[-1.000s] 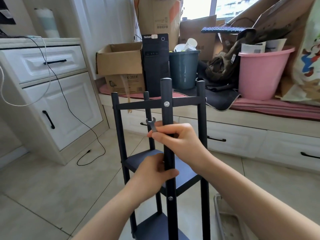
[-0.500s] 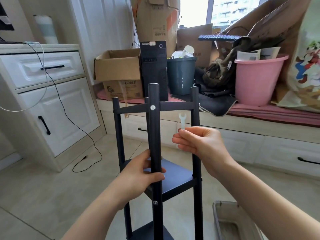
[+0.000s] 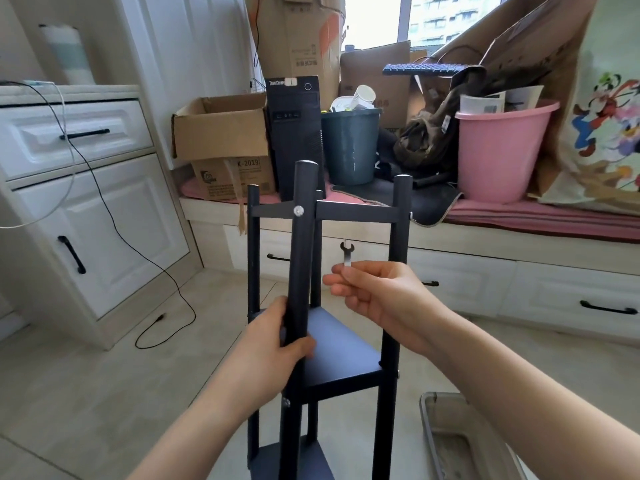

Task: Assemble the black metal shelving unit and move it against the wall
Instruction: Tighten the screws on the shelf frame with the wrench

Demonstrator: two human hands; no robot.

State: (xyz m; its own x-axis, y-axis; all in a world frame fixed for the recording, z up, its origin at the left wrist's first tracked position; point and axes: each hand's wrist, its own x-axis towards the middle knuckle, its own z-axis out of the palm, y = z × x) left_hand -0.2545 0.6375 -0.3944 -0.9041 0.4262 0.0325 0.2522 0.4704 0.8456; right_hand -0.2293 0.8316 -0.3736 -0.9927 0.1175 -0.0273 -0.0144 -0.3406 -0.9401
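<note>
Shelving unit [image 3: 346, 344] stands upright on the floor, away from the wall. Bolt [image 3: 298, 211] should be tightened squarely with the frame braced. Left hand [image 3: 277, 344] is wrapped around the near post [image 3: 302, 258]; right hand [image 3: 377, 296], raised beside it, pinches a small wrench [image 3: 346, 255], head up

A pink bucket [image 3: 498, 154], a dark bin [image 3: 351, 147], a black computer tower [image 3: 296, 133] and an open cardboard box [image 3: 221, 133] stand along the window bench [image 3: 519, 220]
</note>
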